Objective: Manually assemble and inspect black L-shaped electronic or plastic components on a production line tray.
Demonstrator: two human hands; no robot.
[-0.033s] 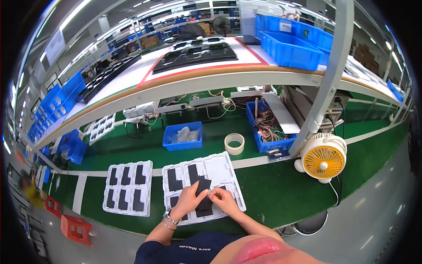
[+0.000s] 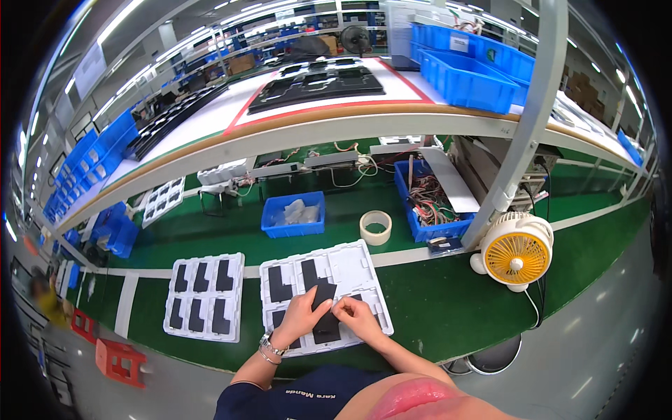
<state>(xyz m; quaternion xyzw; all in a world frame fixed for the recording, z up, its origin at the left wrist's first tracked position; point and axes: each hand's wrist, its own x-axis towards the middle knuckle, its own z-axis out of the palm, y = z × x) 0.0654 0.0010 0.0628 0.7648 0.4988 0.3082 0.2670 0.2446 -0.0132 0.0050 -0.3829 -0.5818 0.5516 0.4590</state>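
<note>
My left hand (image 2: 299, 316) is closed narrow on a flat black piece (image 2: 324, 292), thumb laid across its face; the piece is tilted, just above the white tray (image 2: 352, 267). My right hand (image 2: 358, 319) is bunched, thumb and fingertips drawn together at the piece's right edge; whether they pinch an edge or something thin, I cannot tell. Judgement: this wants the left grip firm but light, so the piece neither bends nor slips, with the right fingertips working small and close to the edge, wrists clear of the parts beneath. Just beyond my left fingers, more black parts (image 2: 278, 285) sit in tray pockets. Farther left, a second white tray (image 2: 237, 301), filled alike. Ahead of my fingers, a tape roll (image 2: 376, 240); well off right, a fan (image 2: 516, 263).
</note>
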